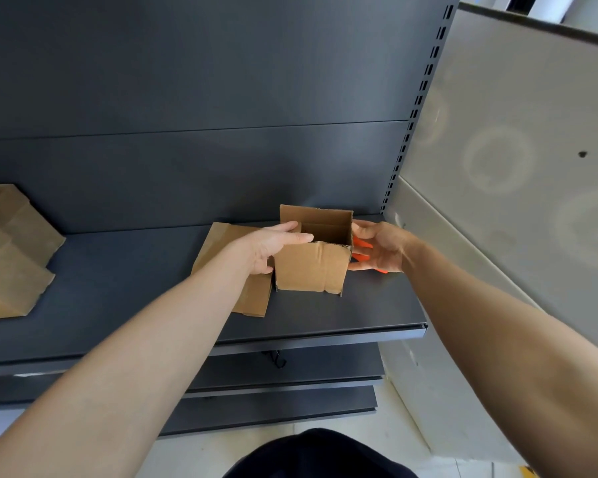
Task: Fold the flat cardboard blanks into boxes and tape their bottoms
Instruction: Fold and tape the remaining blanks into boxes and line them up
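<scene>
Two hands: both on one opened cardboard box (311,267), at about 1 o'clock from the middle of the view.
Box: stands upright on the dark metal shelf (118,288), top open, flaps up, near face creased.
Left hand (273,248): at the box's 9 o'clock side, thumb over the top rim, fingers partly curled against the wall, gripping it.
Right hand (377,248): at the box's 3 o'clock side, fingers spread and fairly open, tips touching the wall.
Orange tool (361,250): under the right hand; whether it is held I cannot tell.
Flat blanks (246,298): stacked just at the box's 8 o'clock, partly under the left wrist.
Other cardboard (11,257): piled at the shelf's 9 o'clock end, well apart.
</scene>
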Action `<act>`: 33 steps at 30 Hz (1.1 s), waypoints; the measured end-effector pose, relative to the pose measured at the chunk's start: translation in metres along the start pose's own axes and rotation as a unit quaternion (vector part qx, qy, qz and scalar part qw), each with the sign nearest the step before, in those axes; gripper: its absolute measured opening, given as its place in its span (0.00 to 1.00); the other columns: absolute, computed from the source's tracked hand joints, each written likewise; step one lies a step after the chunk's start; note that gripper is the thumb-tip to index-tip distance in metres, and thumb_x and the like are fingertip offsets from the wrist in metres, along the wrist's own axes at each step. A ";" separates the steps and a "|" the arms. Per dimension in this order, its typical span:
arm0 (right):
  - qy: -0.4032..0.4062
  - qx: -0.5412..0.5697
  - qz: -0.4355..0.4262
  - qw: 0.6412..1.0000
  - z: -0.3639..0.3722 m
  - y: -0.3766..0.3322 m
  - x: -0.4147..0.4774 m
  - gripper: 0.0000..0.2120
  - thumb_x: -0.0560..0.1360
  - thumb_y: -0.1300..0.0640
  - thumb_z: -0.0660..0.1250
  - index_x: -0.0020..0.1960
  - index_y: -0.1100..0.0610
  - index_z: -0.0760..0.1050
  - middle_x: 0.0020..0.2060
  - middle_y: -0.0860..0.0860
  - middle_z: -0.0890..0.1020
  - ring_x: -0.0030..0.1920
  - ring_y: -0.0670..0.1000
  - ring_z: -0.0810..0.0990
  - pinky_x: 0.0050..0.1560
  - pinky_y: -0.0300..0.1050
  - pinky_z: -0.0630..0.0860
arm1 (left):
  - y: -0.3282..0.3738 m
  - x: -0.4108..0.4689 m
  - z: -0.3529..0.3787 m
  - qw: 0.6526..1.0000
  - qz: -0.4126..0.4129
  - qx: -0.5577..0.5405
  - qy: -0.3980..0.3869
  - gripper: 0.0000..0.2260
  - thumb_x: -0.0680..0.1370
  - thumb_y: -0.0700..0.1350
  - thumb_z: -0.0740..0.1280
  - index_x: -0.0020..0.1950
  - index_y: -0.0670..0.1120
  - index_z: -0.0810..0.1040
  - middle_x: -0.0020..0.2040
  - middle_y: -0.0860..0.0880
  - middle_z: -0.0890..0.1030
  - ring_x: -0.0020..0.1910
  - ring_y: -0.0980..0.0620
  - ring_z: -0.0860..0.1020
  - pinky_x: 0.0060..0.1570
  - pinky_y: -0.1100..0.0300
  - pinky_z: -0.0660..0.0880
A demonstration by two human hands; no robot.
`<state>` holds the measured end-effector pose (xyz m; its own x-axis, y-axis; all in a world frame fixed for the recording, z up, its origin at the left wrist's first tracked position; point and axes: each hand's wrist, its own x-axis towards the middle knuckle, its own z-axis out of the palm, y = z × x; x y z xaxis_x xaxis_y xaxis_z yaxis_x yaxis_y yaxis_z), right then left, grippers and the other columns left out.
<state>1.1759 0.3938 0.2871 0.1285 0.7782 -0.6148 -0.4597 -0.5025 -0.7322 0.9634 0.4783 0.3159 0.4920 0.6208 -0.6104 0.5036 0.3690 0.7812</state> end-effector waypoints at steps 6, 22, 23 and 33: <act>0.045 -0.094 -0.005 0.995 0.018 -0.007 -0.003 0.17 0.77 0.61 0.65 0.66 0.55 0.70 0.52 0.53 0.78 0.52 0.53 0.77 0.61 0.67 0.72 | 0.001 0.000 0.001 1.000 0.001 0.003 0.004 0.33 0.73 0.48 0.72 0.75 0.56 0.62 0.75 0.47 0.60 0.74 0.43 0.56 0.70 0.42 0.55; 0.103 -0.145 -0.055 0.982 0.033 0.005 0.005 0.16 0.78 0.65 0.63 0.65 0.54 0.75 0.56 0.54 0.82 0.56 0.57 0.80 0.57 0.62 0.77 | -0.012 0.001 -0.014 1.000 -0.004 -0.011 -0.019 0.29 0.71 0.54 0.73 0.70 0.60 0.68 0.70 0.48 0.68 0.70 0.43 0.64 0.70 0.43 0.62; 0.095 -0.151 -0.055 0.982 0.034 0.005 0.003 0.15 0.79 0.65 0.60 0.63 0.53 0.75 0.54 0.53 0.82 0.53 0.55 0.81 0.57 0.62 0.77 | -0.012 0.002 -0.012 1.000 0.003 -0.013 -0.003 0.27 0.71 0.54 0.73 0.68 0.59 0.71 0.68 0.48 0.71 0.67 0.44 0.67 0.68 0.43 0.63; 0.045 -0.058 -0.012 0.997 0.037 -0.001 -0.015 0.15 0.78 0.49 0.56 0.57 0.52 0.76 0.51 0.53 0.81 0.51 0.54 0.79 0.61 0.61 0.73 | -0.018 0.017 0.015 0.969 0.078 0.130 0.194 0.22 0.75 0.48 0.71 0.60 0.48 0.62 0.63 0.46 0.67 0.54 0.50 0.69 0.49 0.58 0.70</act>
<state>1.1413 0.3962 0.3080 0.2195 0.7561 -0.6166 -0.3517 -0.5282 -0.7729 0.9735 0.4716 0.2889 0.2968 0.8873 -0.3531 0.6319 0.0947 0.7692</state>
